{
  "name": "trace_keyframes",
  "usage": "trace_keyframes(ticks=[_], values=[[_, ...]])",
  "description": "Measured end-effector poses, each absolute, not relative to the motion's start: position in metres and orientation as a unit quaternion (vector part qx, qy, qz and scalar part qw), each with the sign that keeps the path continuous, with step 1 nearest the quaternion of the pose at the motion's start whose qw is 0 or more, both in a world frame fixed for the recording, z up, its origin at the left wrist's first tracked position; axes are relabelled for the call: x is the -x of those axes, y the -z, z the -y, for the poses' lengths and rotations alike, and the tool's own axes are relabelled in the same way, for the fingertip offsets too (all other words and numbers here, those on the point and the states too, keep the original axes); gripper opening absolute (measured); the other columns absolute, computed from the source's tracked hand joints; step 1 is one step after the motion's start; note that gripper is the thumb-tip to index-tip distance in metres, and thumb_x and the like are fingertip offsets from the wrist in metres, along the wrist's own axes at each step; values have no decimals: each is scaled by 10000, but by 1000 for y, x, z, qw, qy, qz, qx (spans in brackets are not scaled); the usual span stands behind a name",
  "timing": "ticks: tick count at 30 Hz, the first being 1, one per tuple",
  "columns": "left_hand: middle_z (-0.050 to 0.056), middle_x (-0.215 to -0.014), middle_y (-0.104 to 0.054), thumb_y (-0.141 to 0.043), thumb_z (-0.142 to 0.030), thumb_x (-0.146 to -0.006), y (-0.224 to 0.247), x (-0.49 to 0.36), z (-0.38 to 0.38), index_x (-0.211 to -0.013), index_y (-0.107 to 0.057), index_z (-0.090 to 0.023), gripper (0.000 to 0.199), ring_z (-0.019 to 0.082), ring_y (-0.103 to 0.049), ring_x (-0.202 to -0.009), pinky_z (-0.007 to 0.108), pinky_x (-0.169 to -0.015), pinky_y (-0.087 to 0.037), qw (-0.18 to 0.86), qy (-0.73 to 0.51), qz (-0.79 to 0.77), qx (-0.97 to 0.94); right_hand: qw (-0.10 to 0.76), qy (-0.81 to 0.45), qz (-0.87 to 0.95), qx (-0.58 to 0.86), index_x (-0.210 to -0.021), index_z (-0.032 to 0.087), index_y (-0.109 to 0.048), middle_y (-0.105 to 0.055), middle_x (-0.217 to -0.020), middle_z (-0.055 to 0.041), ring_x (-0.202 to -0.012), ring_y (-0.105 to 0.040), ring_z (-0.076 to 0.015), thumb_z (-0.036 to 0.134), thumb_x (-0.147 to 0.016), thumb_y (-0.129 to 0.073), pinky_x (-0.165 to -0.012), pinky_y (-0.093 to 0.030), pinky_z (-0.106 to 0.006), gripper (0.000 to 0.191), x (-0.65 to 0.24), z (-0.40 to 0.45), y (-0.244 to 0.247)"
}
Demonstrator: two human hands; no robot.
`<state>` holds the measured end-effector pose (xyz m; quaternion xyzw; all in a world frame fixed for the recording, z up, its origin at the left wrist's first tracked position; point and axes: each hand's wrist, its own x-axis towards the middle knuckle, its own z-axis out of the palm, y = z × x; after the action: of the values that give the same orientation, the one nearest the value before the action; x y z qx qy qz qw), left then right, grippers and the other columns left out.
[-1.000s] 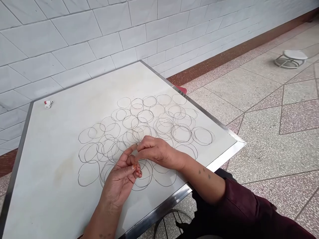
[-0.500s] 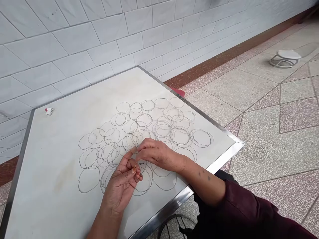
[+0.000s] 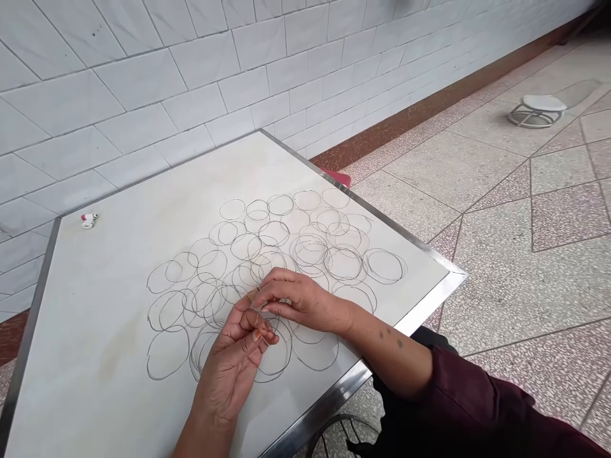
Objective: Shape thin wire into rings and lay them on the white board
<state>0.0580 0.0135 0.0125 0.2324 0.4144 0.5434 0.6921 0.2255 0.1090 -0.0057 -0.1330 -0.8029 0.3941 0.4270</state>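
Observation:
My left hand is palm up over the near part of the table, its thumb and fingers pinched on a thin wire. The wire curves up from the left fingertips, and most of it is hidden by the fingers. Meeting it from the right is my right hand, palm down, with thumb and index finger close together at the wire's upper part. Beneath and around both hands lie many thin wire rings, flat and overlapping on the white tabletop.
A metal edge borders the table, which stands against a tiled wall. Near the far left corner lies a small white and red object. On the speckled floor is a low white stool; something red shows behind the table.
My right thumb now shows below the index finger, and the right fingers sit slightly lower and further left at the wire. The left hand has barely moved; the view has shifted slightly.

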Motion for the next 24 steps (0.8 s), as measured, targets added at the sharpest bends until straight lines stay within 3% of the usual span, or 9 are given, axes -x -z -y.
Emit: trace_keyframes(ticks=[5, 10, 13, 17, 24], values=[[-13, -744, -565, -789, -129, -737, -14, -61, -13, -1229, -678, -244, 516, 117, -520, -730, 243, -712, -481, 682, -548, -424, -234, 433, -405, 791, 147, -986, 204, -727, -594, -984, -43, -876, -603, -130, 202, -991, -528, -738, -555, -250, 200, -225, -108, 10], [-25, -721, -573, -797, -137, -727, -14, -63, -11, -1254, -668, -265, 557, 115, -524, -702, 242, -709, -475, 676, -555, -411, -256, 426, -410, 794, 143, -912, 235, -735, -621, -962, -32, -914, -605, -153, 243, -994, -518, -797, -554, -288, 232, -225, -110, 9], [-31, -716, -570, -796, -128, -733, -14, -62, -10, -1242, -675, -270, 542, 113, -528, -703, 240, -715, -478, 667, -569, -415, -244, 455, -397, 782, 154, -1008, 229, -697, -634, -950, -37, -910, -609, -163, 282, -969, -593, -812, -557, -311, 123, -224, -111, 7], [-32, -712, -576, -799, -124, -735, -15, -62, -10, -1260, -665, -271, 561, 112, -529, -699, 237, -719, -484, 659, -579, -417, -237, 460, -403, 761, 217, -1070, 202, -628, -612, -954, -36, -801, -603, -142, 283, -884, -725, -703, -562, -284, 225, -224, -111, 6], [-41, -696, -573, -821, -125, -716, -16, -63, -10, -1244, -667, -275, 570, 107, -535, -702, 229, -731, -490, 632, -601, -430, -235, 485, -373, 763, 211, -1015, 222, -696, -613, -929, -33, -860, -605, -143, 156, -946, -600, -725, -555, -270, 135, -223, -112, 13]])
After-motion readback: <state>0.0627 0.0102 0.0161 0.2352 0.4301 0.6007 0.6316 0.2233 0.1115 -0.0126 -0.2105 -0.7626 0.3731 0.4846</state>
